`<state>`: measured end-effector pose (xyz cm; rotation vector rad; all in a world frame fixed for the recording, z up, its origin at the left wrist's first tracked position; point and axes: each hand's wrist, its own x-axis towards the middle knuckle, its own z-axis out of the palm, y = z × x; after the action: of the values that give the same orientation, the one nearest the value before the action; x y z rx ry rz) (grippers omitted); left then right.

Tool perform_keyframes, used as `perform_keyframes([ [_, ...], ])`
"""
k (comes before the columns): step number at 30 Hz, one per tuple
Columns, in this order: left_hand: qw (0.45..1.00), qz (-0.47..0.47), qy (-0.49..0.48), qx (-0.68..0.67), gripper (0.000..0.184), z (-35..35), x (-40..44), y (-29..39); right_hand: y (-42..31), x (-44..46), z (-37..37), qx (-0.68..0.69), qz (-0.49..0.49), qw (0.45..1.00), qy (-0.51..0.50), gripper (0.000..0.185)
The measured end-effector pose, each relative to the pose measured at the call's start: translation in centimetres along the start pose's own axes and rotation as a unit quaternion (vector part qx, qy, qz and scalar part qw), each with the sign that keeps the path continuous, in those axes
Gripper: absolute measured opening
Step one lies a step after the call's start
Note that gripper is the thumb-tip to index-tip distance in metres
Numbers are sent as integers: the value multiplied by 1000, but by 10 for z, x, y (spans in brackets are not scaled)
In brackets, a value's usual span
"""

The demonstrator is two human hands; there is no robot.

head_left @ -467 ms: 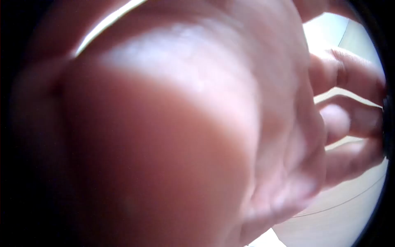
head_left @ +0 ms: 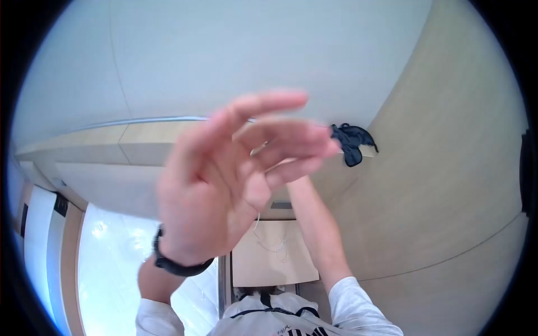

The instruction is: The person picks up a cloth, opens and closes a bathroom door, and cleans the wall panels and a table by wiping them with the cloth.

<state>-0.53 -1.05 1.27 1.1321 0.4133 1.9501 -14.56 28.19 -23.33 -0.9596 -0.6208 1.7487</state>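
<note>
The left hand [head_left: 210, 193] is raised with its palm to the camera and its fingers loosely bent, seemingly gripping nothing. It screens the right hand, whose grip I cannot tell. The cord [head_left: 271, 249] hangs slack below them; black cloth [head_left: 352, 144] lies to their right.

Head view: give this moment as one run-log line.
left hand: raised, open, blurred | black band: worn beneath it | right forearm: raised, hand unclear
</note>
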Motion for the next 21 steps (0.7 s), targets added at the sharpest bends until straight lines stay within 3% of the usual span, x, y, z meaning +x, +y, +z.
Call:
perform_keyframes([
  [1, 997, 5, 59, 48, 52, -6, 4, -17, -9, 9, 2, -1, -10, 1000, 3, 48],
  [3, 969, 11, 79, 234, 38, -36, 12, -54, -41, -5, -10, -60, -3, 997, -44, 48],
  [5, 867, 16, 110, 486, 31, -72, 36, -96, -77, -5, -27, -193, 0, 970, -147, 49],
  [6, 831, -5, 126, 542, 32, -70, 31, -134, -99, -5, -69, -191, 5, 971, -147, 49],
  [7, 790, -22, 141, 596, 34, -70, 38, -172, -130, 7, -103, -272, 13, 942, -197, 54],
  [8, 785, -20, 134, 605, 34, -109, 57, -200, -136, 30, -102, -341, 15, 907, -247, 60],
  [9, 728, 1, 122, 675, 38, -153, 74, -235, -137, 57, -97, -330, 10, 910, -249, 60],
  [10, 667, 21, 110, 737, 41, -174, 89, -258, -144, 73, -95, -392, -37, 879, -268, 62],
  [11, 664, 23, 101, 741, 41, -175, 90, -269, -146, 76, -104, -452, -80, 843, -282, 65],
  [12, 643, 10, 120, 756, 43, -175, 91, -281, -149, 80, -113, -482, -103, 812, -313, 82],
  [15, 599, -7, 135, 789, 50, -174, 98, -310, -157, 83, -160, -419, -196, 829, -313, 75],
  [17, 470, 1, 132, 873, 52, -162, 103, -315, -178, 62, -205, -357, -169, 842, -368, 73],
  [18, 468, 4, 127, 875, 52, -155, 115, -320, -183, 54, -229, -328, -127, 862, -364, 69],
  [20, 535, 33, 36, 843, 56, -136, 159, -350, -183, 55, -288, -281, -48, 894, -345, 59],
  [21, 535, 39, 31, 843, 56, -128, 187, -368, -180, 59, -318, -263, -12, 908, -326, 53],
])
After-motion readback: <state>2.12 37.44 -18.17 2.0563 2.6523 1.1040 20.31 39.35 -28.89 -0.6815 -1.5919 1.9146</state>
